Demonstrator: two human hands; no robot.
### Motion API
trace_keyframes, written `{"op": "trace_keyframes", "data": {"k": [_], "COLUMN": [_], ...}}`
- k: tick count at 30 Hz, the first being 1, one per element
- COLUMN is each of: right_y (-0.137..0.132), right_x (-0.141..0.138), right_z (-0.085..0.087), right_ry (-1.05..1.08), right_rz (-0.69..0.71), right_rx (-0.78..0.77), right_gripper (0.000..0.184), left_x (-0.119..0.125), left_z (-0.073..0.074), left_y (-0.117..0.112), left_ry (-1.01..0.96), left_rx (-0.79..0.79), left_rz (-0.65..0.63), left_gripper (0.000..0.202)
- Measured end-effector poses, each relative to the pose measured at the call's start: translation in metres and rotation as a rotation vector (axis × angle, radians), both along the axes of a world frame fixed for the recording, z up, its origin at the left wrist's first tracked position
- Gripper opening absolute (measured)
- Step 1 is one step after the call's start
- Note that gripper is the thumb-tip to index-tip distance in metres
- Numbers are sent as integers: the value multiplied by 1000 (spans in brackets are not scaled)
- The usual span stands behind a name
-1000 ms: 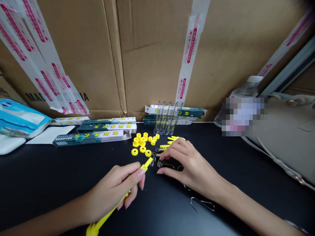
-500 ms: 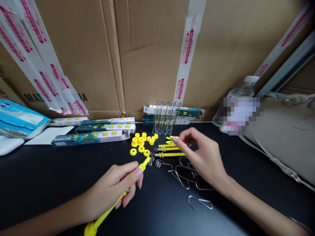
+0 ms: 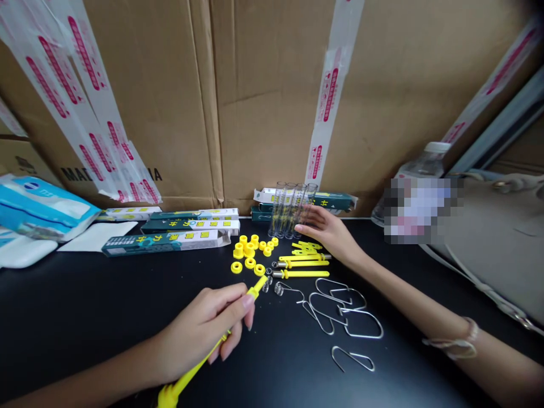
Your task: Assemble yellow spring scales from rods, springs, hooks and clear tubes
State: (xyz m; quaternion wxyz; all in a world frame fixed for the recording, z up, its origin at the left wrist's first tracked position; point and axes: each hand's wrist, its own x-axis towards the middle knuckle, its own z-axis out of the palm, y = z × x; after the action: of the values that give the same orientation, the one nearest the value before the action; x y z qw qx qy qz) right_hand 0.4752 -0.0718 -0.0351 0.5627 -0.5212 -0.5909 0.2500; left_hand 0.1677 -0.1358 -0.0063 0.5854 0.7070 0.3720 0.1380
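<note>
— What does the person's left hand (image 3: 204, 331) have?
— A yellow plastic piece (image 3: 257, 287), clasped between thumb and fingers, its tip poking out past the thumb. More yellow plastic hangs out below those fingers; the grip hides whether it is all one piece.
— And beside that?
— Bent wire hooks (image 3: 365, 338) lie to the right of the left fingers. Small springs (image 3: 278, 289) sit just beyond the yellow tip.
— Farther out?
— Yellow rods (image 3: 306, 274) lie between the two hands' fingers, with yellow collars (image 3: 238, 250) beyond the left thumb.
— The right hand (image 3: 325, 231)?
— Its thumb and forefinger are at the rightmost of the upright clear tubes (image 3: 289, 211). The speaker cannot tell whether they grip it.
— Behind the tubes?
— Printed boxes (image 3: 331, 200) past the right fingertips, then the taped cardboard (image 3: 263, 113), farthest from both hands.
</note>
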Motion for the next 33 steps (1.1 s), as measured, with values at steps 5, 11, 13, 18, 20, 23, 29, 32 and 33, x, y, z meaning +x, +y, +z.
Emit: {"op": "trace_keyframes", "data": {"k": [5, 11, 13, 18, 20, 23, 29, 32, 33], "right_y": [-6, -32, -46, -85, -98, -114, -125, -123, -123], "right_x": [1, 6, 2, -30, -50, -78, -100, -99, -99], "right_z": [0, 11, 17, 35, 40, 43, 34, 29, 28], "right_ry": [25, 86, 118, 183, 269, 363, 483, 502, 504], "right_rz": [-61, -124, -115, -13, 95, 238, 325, 320, 319], "right_rx": [18, 11, 0, -56, -116, -212, -316, -336, -339], "right_gripper": [46, 48, 47, 48, 50, 46, 36, 34, 33], "left_x": [-1, -1, 0, 0, 0, -1, -1, 0, 0], "left_z": [-1, -1, 1, 2, 1, -2, -2, -2, -3], "left_y": [-1, -1, -2, -2, -2, -1, -1, -2, -2], "left_ry": [11, 15, 11, 5, 8, 2, 10, 14, 13], "left_rx": [18, 15, 14, 25, 31, 34, 47, 39, 37], "left_rz": [-17, -14, -18, -22, -25, -24, -24, -17, -15], "left_gripper": [47, 48, 47, 46, 46, 46, 45, 46, 46]}}
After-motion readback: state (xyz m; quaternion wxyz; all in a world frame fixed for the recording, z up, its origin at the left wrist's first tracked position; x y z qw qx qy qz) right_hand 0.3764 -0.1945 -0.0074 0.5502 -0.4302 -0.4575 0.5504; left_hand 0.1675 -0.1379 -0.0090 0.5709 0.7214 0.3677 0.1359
